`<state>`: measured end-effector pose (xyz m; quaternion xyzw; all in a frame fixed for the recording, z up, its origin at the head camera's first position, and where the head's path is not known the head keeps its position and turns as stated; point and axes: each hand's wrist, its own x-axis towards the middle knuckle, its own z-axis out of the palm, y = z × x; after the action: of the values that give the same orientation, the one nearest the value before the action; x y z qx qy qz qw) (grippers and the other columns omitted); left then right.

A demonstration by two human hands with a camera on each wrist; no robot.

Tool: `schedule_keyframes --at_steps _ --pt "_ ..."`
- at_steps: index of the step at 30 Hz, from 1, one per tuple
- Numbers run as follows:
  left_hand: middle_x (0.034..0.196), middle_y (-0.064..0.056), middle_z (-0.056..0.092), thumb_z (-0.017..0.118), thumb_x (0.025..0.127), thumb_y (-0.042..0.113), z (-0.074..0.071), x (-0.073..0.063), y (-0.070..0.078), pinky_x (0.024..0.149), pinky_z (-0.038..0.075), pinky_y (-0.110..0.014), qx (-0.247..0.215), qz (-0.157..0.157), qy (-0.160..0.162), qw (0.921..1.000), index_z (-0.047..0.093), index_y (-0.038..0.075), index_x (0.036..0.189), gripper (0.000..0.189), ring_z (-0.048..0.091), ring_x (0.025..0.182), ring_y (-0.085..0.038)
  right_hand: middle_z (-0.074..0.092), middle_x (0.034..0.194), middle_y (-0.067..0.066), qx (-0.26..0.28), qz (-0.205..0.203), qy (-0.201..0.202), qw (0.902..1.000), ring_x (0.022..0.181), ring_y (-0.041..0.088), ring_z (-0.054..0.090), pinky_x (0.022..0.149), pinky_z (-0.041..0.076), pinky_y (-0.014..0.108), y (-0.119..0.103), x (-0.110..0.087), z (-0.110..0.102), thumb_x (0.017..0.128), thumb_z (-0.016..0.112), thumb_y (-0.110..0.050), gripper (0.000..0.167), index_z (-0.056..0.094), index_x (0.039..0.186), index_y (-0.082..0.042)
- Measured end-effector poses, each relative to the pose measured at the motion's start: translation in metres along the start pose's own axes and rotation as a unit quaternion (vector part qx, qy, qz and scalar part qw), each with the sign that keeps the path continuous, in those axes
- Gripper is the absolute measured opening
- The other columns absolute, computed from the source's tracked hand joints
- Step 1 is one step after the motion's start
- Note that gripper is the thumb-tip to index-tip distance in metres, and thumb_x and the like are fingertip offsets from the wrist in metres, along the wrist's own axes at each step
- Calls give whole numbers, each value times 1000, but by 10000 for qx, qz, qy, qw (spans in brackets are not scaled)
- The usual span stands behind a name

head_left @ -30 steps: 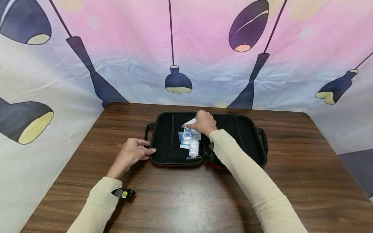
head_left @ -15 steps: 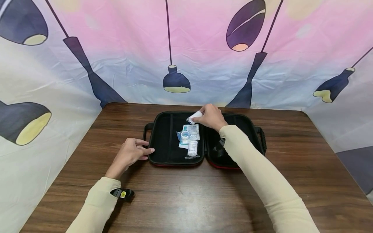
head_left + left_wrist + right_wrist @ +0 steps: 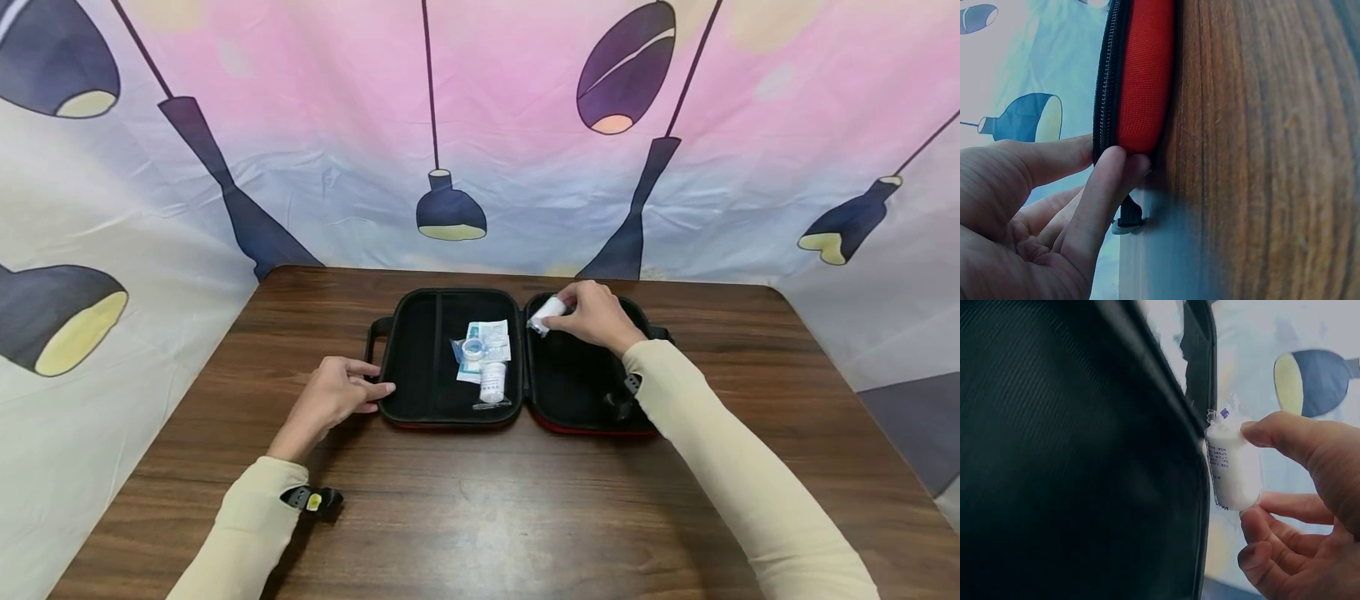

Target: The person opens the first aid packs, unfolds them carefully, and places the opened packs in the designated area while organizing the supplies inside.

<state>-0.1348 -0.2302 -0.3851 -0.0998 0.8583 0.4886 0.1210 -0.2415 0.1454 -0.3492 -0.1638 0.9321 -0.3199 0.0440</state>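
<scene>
A zippered case (image 3: 408, 358) lies open on the table, black inside and red outside. My left hand (image 3: 333, 400) pinches its near left corner; in the left wrist view, thumb and fingertips meet the zipper edge and red side (image 3: 1144, 81). Between the right hand's (image 3: 596, 317) thumb and fingers is a white bandage roll (image 3: 1235, 469) in a clear printed wrapper. That hand is over the case's right half (image 3: 570, 392). In the left half lie another wrapped white roll (image 3: 492, 382), a small ring-shaped tape roll (image 3: 473, 349) and flat white-and-teal packets (image 3: 493, 333).
The brown wooden table (image 3: 465, 517) extends around the case on every side. Behind it hangs a pastel cloth (image 3: 337, 192) printed with lamps. A black carry handle (image 3: 377, 337) sticks out from the case's left side.
My right hand has lifted the bandage roll from the left half and carried it right, over the other half. The left hand stays at the case's corner.
</scene>
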Motion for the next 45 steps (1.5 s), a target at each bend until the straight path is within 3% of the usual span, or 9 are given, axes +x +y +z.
schedule_keyframes --at_steps 7,19,32,40,45 --pt "96 -16 72 77 93 15 -2 0 0 75 62 -33 -30 -6 -12 10000 58 -9 135 52 73 86 -20 68 115 22 -223 -10 -98 9997 88 29 65 78 53 45 28 -15 -16 91 78 -24 45 67 123 6" --pt "93 -15 72 77 93 15 -1 -2 -1 74 62 -32 -48 -24 17 10000 58 -9 134 51 73 86 -19 62 123 30 -613 96 -199 9979 102 38 62 82 52 51 65 -32 -36 94 74 -17 48 60 128 13" --pt "95 -16 71 76 93 14 -1 -2 -2 74 62 -32 -29 -11 14 10000 58 -10 134 51 73 87 -19 53 130 37 -885 135 -413 9951 115 47 55 91 49 58 83 -29 -42 94 71 -9 49 54 133 17" --pt "95 -14 72 77 93 16 0 -2 -1 74 62 -32 -4 -21 24 10000 58 -9 134 51 73 87 -19 49 137 36 -669 133 -516 9963 118 48 53 91 49 57 91 -23 -41 96 67 -3 48 51 137 16" --pt "95 -14 71 76 93 16 1 -2 0 75 62 -33 3 -4 9 10000 58 -9 134 51 73 88 -20 47 138 37 -369 217 -529 9977 96 39 61 73 49 43 92 -20 -38 95 65 0 47 51 138 14"
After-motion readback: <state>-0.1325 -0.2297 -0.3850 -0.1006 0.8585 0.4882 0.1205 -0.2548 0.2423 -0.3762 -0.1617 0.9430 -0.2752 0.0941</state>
